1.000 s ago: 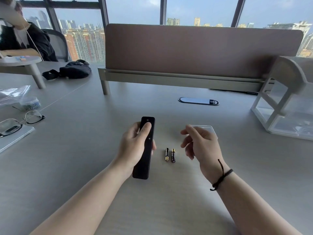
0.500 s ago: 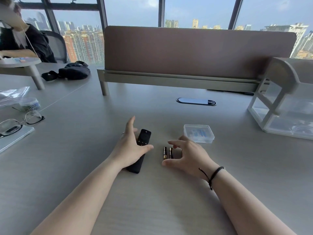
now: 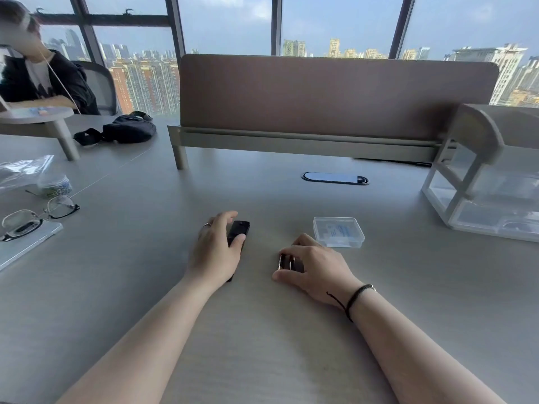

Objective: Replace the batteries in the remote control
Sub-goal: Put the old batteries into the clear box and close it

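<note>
At the far left of the frame a pair of glasses [image 3: 38,217] lies on the grey bench [image 3: 145,287]. Left of centre, your left hand [image 3: 214,252] lies over the black remote control [image 3: 239,230], which rests flat on the bench; your fingers [image 3: 224,218] curl loosely along its left side and your thumb sits on top, with only the far end of the remote showing. Just right of centre, your right hand [image 3: 315,269] is down on the bench, its fingers closed round the two batteries [image 3: 285,262], which lie side by side with the thumb below them. Just beyond that hand, toward the right, stands a small clear plastic box [image 3: 338,231], apart from it.
</note>
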The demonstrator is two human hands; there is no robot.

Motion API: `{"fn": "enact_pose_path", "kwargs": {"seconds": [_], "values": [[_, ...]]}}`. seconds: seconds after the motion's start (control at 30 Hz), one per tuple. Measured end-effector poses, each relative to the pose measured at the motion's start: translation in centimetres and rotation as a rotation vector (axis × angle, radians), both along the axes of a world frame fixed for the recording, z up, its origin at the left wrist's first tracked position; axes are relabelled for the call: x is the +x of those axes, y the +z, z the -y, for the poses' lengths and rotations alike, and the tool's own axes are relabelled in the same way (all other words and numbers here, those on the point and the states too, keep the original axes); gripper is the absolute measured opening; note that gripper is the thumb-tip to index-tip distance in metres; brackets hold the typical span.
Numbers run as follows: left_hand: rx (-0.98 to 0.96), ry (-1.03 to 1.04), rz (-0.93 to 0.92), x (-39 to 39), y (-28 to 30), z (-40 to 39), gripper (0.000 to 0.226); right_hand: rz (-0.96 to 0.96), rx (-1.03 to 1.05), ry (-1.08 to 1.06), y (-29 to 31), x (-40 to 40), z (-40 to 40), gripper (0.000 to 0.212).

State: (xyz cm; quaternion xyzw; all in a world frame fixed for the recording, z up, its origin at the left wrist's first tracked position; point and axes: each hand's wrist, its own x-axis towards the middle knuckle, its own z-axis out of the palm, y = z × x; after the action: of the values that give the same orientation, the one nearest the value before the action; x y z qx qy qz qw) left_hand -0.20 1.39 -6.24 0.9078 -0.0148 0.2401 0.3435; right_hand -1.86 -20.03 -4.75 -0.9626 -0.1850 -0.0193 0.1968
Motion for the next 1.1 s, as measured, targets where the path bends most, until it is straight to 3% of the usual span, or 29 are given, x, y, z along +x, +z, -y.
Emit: {"fn": "enact_pose_path", "kwargs": {"seconds": [0.07, 0.17, 0.33, 0.43, 0.57, 0.63, 0.7, 0.77, 0.83, 0.9, 1.0, 1.1], "values": [[0.031, 0.027, 0.185, -0.3, 0.7, 0.1, 0.025, 0.014, 0.011, 0.003, -0.1, 0.0, 0.0, 0.046], [0.038, -0.077, 0.415, -1.9, 1.6, 1.2, 0.018, 0.014, 0.007, 0.007, 0.0, -0.1, 0.0, 0.043], [-0.014, -0.327, 0.416, -4.1, 1.5, 4.8, 0.016, 0.035, -0.019, 0.025, 0.0, -0.2, -0.1, 0.054], [-0.023, -0.371, 0.322, -4.2, 0.6, 5.6, 0.021, 0.04, -0.033, 0.032, 0.3, -0.6, -0.2, 0.061], [-0.111, -0.351, 0.23, -3.8, 0.2, 5.5, 0.024, 0.033, 0.059, 0.0, 0.1, -0.9, 0.2, 0.049], [-0.283, -0.309, 0.086, -3.7, 0.3, 5.6, 0.02, 0.034, 0.232, -0.064, 0.1, -1.1, 0.5, 0.046], [-0.632, -0.317, -0.177, -3.9, 1.1, 6.5, 0.025, 0.049, 0.387, -0.117, 0.5, -1.4, 1.0, 0.04], [-1.029, -0.392, -0.465, -4.5, 2.0, 7.5, 0.031, 0.098, 0.416, -0.099, 0.7, -1.5, 1.3, 0.04], [-1.294, -0.536, -0.717, -5.1, 3.0, 7.9, 0.046, 0.154, 0.374, -0.033, 0.6, -1.7, 1.3, 0.045], [-1.407, -0.622, -0.853, -5.1, 3.4, 7.8, 0.057, 0.194, 0.27, 0.016, 0.5, -1.8, 1.1, 0.057], [-1.485, -0.606, -0.898, -4.4, 3.0, 7.0, 0.052, 0.186, 0.233, 0.046, 0.6, -1.7, 1.3, 0.086], [-1.5, -0.54, -0.845, -3.7, 2.5, 6.7, 0.035, 0.331, 0.254, -0.072, 0.8, -0.1, 3.7, 0.088]]}}
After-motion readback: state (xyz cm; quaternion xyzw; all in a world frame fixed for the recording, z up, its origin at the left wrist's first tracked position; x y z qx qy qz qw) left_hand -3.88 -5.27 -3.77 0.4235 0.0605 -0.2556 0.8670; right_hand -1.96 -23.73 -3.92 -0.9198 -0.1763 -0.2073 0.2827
